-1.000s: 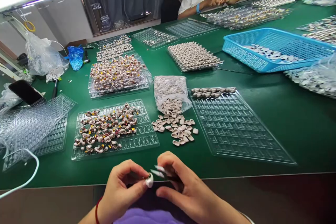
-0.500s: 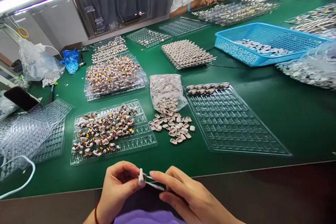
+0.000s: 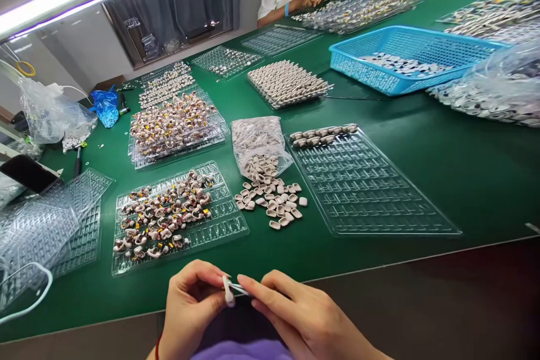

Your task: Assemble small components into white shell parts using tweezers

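Head view shows the left hand with thumb and forefinger pinching a small pale part by the near edge of the table, while the right hand has thumb and fingers pressed on tweezers whose tips point at the part; whether they touch it cannot be told. Beyond the hands, a tray of wired pieces lies at left, pale shells lie loose before a clear bag in the middle, and another tray lies at right.
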Motion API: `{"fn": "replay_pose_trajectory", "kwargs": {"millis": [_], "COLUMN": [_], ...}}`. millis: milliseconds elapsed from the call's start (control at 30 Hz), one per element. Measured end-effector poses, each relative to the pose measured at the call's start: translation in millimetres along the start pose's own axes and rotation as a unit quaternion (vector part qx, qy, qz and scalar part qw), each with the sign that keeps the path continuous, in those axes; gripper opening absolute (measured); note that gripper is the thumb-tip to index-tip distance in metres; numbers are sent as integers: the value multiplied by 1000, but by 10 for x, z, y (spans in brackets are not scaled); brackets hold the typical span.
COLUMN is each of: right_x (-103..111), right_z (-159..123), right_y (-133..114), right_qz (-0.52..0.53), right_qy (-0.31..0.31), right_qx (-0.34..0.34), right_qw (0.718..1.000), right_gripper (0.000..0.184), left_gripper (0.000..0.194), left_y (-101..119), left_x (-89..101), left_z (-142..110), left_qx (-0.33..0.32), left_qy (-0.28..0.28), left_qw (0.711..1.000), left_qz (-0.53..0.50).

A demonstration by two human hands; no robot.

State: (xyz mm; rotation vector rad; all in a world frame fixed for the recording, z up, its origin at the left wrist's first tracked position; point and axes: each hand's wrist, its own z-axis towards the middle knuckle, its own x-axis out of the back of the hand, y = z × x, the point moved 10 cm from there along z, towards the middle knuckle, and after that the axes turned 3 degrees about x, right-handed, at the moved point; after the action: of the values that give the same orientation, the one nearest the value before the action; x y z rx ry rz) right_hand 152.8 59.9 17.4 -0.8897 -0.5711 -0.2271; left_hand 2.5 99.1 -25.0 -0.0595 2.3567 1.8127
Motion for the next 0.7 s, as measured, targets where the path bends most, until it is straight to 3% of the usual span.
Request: {"fn": "replay_pose_trajectory", "kwargs": {"millis": [367,433,567,700], "right_x": [21,43,22,-213], "right_z": [-142,-117,9,60], "right_y": [-33,-6,242,437], "right_qz": [-64,-28,163,312], "right_qy": [82,82,64,32], "right_qx": [28,21,-105,-250], "right_qw": [994,996,979,916], "right_gripper": [51,48,24,31], "left_gripper": [21,23,21,16], "left_y": [-131,-139,-133,-74], "left_x": [48,48,2,-56], "left_z": [2,2,0,-17], "left_qx": [46,49,37,11], "left_qy": [46,52,37,22], "left_qw": [995,994,996,1000], "left_qz": [-71,-78,-74,-10]}}
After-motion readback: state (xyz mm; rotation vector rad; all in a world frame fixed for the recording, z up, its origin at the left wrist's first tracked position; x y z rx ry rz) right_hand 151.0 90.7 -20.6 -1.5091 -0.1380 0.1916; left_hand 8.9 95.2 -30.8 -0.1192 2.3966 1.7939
